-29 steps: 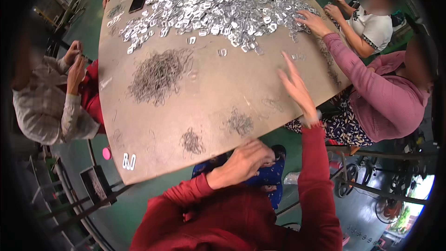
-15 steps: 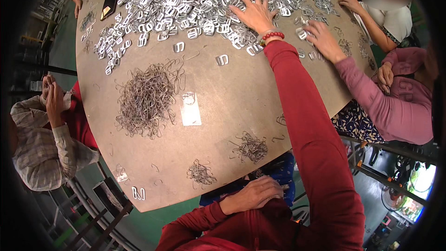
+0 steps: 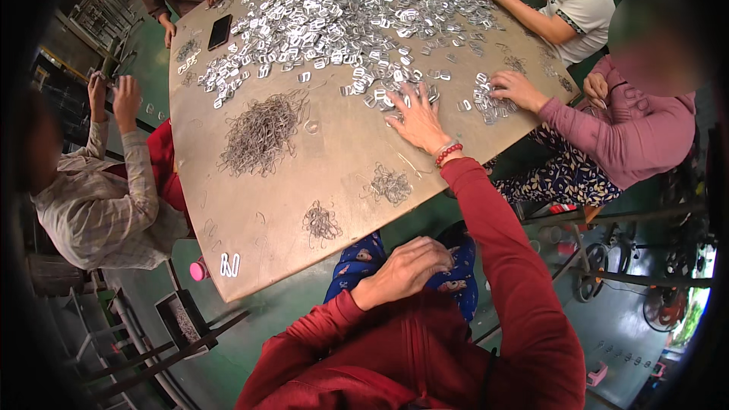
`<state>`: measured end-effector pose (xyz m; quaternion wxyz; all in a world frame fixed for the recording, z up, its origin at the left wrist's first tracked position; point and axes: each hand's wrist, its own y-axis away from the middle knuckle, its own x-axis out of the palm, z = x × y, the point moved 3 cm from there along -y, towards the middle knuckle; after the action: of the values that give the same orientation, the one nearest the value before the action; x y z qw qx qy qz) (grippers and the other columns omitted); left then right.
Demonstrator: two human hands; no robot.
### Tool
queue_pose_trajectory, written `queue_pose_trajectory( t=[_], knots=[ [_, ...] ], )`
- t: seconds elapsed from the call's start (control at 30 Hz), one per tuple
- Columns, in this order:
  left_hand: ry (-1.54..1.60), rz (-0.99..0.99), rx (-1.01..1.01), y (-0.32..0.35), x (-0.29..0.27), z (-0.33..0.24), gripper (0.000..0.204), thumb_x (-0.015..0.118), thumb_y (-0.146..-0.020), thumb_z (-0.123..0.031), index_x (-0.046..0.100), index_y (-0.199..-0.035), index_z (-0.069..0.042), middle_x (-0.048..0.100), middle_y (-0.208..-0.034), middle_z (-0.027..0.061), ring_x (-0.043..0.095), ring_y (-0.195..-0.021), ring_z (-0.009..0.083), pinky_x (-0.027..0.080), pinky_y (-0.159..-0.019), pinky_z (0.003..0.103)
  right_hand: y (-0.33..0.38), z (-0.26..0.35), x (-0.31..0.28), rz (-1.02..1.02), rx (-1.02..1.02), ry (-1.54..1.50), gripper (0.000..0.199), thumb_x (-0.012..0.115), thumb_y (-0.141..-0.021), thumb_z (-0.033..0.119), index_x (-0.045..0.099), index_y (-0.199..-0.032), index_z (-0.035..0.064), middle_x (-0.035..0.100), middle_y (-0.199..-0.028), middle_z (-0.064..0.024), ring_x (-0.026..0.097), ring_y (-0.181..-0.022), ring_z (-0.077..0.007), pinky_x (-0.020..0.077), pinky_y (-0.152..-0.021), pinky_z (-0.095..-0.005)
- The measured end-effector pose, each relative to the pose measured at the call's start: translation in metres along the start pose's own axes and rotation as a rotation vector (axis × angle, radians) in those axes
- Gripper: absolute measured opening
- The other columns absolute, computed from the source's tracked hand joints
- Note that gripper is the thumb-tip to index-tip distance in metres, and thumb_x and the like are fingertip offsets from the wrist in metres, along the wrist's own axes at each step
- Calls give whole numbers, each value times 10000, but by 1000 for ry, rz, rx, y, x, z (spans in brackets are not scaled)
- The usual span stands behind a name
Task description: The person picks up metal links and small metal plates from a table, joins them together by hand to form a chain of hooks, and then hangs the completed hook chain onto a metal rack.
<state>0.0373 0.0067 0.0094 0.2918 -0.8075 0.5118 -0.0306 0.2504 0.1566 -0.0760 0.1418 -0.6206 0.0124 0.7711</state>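
Your right hand (image 3: 416, 123) is spread flat over the near fringe of the metal buckles (image 3: 363, 80), so the step in hand appears to be handling loose pieces by touch; from this pose, taking hold of any would call for curling the fingers inward and pressing lightly. Those 5 fingers are splayed wide, with buckles at and just beyond their tips, and you cannot tell from here whether any sits under the palm. The main heap (image 3: 304, 23) lies farther out, beyond and left of the fingertips. A pile of wire hooks (image 3: 262, 135) lies well left of them, and 2 small hook clusters, the nearer-right (image 3: 391, 184) and the nearer-left (image 3: 322, 222), lie closer to you. Your left hand (image 3: 414, 267) hangs over your lap, fingers loosely bent; whether it holds anything is hidden.
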Motion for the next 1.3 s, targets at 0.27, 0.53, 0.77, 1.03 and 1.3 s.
queue_pose_trajectory(
  t=[0.27,0.53,0.77,1.03,1.3],
  knots=[
    [-65,-33,95,-1,7,-32,87,598,-774,58,591,-847,11,626,-859,126,618,-840,276,499,-733,351,18,-20,-91,-187,-16,-605,472,658,-776,214,571,-1231,118,588,-1191,-171,594,-1035,-286,466,-877,-352],
    [-42,-48,127,2,13,-35,107,596,-773,72,591,-863,16,623,-860,127,619,-835,276,502,-720,350,43,-37,-78,-72,16,-244,266,611,-749,84,657,-994,-9,628,-1009,-207,611,-930,-313,486,-808,-383],
    [-68,-39,106,3,10,-33,124,628,-754,33,591,-865,-5,605,-874,109,600,-840,272,494,-736,356,33,-32,-12,-131,-168,-63,292,571,-764,4,620,-1049,-33,630,-941,-209,594,-896,-391,487,-814,-407],
    [-33,-33,63,3,6,-28,94,607,-778,55,598,-866,21,623,-871,127,618,-839,273,500,-728,350,31,-36,-44,-120,333,-1409,275,558,-887,55,565,-1149,-28,650,-852,-80,627,-692,-119,499,-588,-243],
    [-38,-34,61,3,11,-26,73,600,-795,43,601,-863,19,622,-863,124,616,-843,276,500,-747,359,33,-61,-30,-171,371,-1071,192,669,-759,108,688,-898,-22,671,-773,-87,597,-690,-126,466,-628,-280]
  ],
)
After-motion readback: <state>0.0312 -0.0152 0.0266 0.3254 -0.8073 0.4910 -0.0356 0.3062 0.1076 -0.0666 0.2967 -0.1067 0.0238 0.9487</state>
